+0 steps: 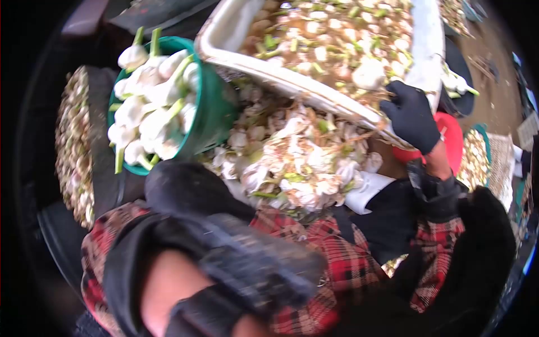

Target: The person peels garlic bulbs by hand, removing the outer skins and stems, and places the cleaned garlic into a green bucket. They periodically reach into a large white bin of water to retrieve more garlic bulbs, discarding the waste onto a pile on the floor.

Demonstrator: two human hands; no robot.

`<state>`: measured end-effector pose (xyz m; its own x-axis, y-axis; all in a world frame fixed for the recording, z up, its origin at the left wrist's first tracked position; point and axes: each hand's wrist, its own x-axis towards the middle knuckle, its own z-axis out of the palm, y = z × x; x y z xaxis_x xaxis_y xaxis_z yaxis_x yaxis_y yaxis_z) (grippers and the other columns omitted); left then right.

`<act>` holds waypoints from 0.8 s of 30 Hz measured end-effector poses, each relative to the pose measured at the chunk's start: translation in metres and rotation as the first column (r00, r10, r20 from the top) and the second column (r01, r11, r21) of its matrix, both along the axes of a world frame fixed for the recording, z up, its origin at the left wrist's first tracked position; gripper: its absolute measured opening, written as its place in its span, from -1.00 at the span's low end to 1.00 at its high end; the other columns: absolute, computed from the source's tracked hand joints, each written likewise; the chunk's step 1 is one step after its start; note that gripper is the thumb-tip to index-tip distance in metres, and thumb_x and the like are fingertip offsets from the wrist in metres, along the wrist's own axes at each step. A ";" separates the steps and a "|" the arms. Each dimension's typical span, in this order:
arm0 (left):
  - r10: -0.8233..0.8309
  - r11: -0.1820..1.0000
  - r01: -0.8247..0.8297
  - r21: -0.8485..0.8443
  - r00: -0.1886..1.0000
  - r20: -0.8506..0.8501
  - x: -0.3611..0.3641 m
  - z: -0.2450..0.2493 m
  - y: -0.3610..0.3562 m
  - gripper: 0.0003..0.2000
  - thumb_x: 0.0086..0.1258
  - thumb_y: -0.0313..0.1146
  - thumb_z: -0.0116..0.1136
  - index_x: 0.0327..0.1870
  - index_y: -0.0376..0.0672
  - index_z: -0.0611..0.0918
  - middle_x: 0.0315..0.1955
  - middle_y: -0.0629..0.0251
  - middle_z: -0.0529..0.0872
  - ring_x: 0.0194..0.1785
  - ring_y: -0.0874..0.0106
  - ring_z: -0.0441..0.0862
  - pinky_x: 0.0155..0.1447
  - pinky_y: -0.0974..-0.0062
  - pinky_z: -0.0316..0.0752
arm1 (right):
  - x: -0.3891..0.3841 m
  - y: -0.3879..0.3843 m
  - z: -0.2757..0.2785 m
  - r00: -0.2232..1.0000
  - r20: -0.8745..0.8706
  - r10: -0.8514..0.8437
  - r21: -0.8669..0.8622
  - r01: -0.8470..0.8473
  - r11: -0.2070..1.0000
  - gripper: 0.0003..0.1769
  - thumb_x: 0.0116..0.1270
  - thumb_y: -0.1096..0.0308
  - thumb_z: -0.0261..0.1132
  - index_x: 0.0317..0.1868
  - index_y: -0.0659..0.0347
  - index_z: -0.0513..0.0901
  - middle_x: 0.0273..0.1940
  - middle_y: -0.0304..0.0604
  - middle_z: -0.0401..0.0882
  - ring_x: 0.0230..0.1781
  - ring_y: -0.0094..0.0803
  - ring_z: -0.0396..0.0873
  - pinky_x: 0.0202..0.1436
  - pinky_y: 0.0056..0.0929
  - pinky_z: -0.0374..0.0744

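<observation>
My right hand (pixel 412 118), in a black glove, is at the near right corner of a white tub (pixel 314 92). Its fingers are curled beside a large garlic bulb (pixel 369 73); anything between them is hidden. Low in the view, my left hand (pixel 261 264) is a dark, motion-smeared shape in front of a red plaid shirt (pixel 342 253), its fingers unreadable. Small bulbs and cut green stems (pixel 337 33) fill the tub. Below its rim lies a heap of garlic and loose skins (pixel 303 151).
A green bucket (pixel 216 106) of garlic bulbs with stems stands at left. Beyond it is a container of small bulbs (pixel 76 151). A red object (pixel 449 135) and a basket of small pieces (pixel 474 160) are at right, with more bulbs (pixel 456 81) behind.
</observation>
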<state>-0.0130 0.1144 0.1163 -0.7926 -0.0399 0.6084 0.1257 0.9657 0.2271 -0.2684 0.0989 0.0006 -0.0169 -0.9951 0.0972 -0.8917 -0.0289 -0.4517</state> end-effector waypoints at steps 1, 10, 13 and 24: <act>0.030 0.999 -0.030 -0.036 1.000 -0.004 0.002 -0.001 -0.002 -0.77 0.18 -0.36 0.03 -0.25 -0.24 0.69 -0.40 0.12 0.64 -0.24 0.24 0.63 -0.06 0.25 0.50 | 0.000 -0.001 0.003 1.000 -0.006 0.002 0.034 -0.002 0.999 -0.71 0.09 0.31 0.33 -0.21 0.30 0.62 -0.44 0.09 0.62 -0.41 -0.03 0.62 -0.28 -0.17 0.54; 0.137 0.991 -0.132 -0.038 0.962 0.235 -0.048 -0.006 -0.044 -0.80 0.12 -0.34 0.09 -0.41 -0.20 0.73 -0.45 0.13 0.67 -0.29 0.26 0.64 -0.20 0.30 0.44 | -0.024 0.000 -0.014 0.962 0.259 -0.088 0.105 0.062 0.992 -0.69 0.12 0.35 0.34 -0.11 0.26 0.62 -0.37 0.08 0.65 -0.32 -0.02 0.64 -0.22 -0.19 0.57; 0.250 0.968 -0.229 -0.103 0.904 0.346 -0.041 -0.025 -0.049 -0.83 0.19 -0.30 0.18 -0.39 -0.22 0.65 -0.52 0.22 0.60 -0.40 0.29 0.63 -0.21 0.28 0.49 | 0.003 0.001 0.006 0.999 0.049 0.013 0.024 -0.014 1.000 -0.71 0.10 0.36 0.36 -0.14 0.23 0.62 -0.37 0.05 0.65 -0.32 -0.02 0.64 -0.24 -0.18 0.57; 0.150 0.053 0.013 0.999 0.989 -0.021 -0.009 -0.108 -0.096 -0.61 0.43 -0.24 0.14 0.18 -0.24 0.44 -0.01 0.05 0.62 -0.15 0.25 0.68 -0.03 0.38 0.65 | 0.042 -0.003 0.028 0.987 0.078 0.139 -0.298 -0.110 0.948 -0.64 0.03 0.60 0.28 -0.09 0.26 0.55 -0.21 0.00 0.62 -0.25 -0.05 0.64 -0.24 -0.27 0.60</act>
<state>-0.0224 0.0187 0.0087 -0.6925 -0.7214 0.0075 0.1712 -0.1543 0.9731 -0.2264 0.0961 0.0288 0.0820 -0.9180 0.3881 -0.8250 -0.2810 -0.4904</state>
